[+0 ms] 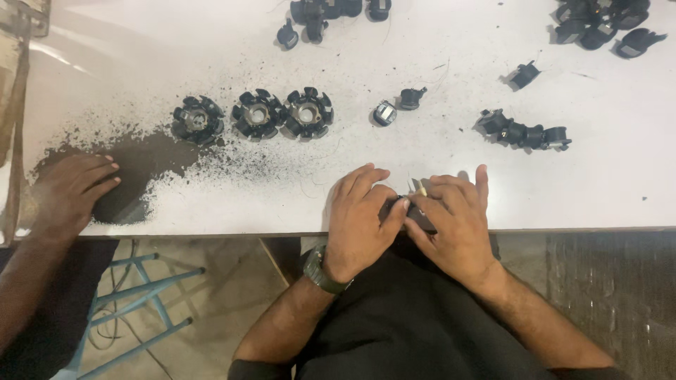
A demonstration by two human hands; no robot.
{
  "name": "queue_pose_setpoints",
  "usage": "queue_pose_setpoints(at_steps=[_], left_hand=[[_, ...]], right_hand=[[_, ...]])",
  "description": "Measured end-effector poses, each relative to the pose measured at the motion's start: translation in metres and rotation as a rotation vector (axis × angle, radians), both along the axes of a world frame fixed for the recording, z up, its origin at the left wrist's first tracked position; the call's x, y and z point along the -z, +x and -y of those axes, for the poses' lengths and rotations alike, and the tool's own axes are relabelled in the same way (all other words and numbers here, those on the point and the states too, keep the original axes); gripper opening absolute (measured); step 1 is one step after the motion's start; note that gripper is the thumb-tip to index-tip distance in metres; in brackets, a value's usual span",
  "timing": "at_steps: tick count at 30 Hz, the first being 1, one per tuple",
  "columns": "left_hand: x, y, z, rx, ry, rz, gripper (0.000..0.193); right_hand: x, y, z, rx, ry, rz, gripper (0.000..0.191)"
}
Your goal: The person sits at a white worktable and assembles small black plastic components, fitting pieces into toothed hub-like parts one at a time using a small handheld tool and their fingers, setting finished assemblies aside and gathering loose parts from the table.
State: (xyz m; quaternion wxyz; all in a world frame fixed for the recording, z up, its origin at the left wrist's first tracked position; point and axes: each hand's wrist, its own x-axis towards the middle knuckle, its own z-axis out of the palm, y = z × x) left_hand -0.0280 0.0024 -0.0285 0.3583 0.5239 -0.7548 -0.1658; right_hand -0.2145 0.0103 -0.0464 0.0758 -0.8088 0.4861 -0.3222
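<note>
Left hand (359, 218) and right hand (454, 222) meet at the near edge of the white desk (605, 190), fingers of both closed on a small dark part (415, 214). A co-worker's hand (70, 193) rests flat by dark powder (141, 169). Farther back, three round black wound cores (257, 112) stand in a row; loose black pieces (524, 132) lie to the right.

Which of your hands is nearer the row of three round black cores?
Left. The left hand sits just below and right of the three round cores; the right hand is farther right.
</note>
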Motion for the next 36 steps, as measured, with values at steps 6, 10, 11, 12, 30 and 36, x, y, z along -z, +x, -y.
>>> queue_pose_setpoints(at_steps=[6, 10, 11, 12, 30, 36], left_hand=[[0.003, 0.011, 0.0, 0.056, 0.161, -0.409, 0.008], [0.002, 0.018, -0.005, 0.009, -0.012, -0.151, 0.014], [0.002, 0.017, -0.005, 0.04, -0.008, -0.117, 0.018], [0.002, 0.015, -0.006, 0.067, -0.002, -0.084, 0.021], [0.01, 0.012, -0.014, 0.224, -0.237, 0.146, 0.019], [0.002, 0.001, -0.005, 0.061, -0.049, -0.067, 0.017]], right_hand=[[0.008, -0.006, -0.002, -0.005, 0.001, 0.04, 0.039], [0.011, -0.008, -0.002, -0.01, 0.015, 0.029, 0.039], [0.012, -0.008, -0.002, -0.009, 0.012, 0.024, 0.039], [0.012, -0.007, -0.002, -0.011, 0.01, 0.019, 0.038], [0.009, -0.008, -0.004, -0.009, 0.052, 0.056, 0.037], [0.008, -0.01, -0.002, -0.039, 0.052, 0.039, 0.038]])
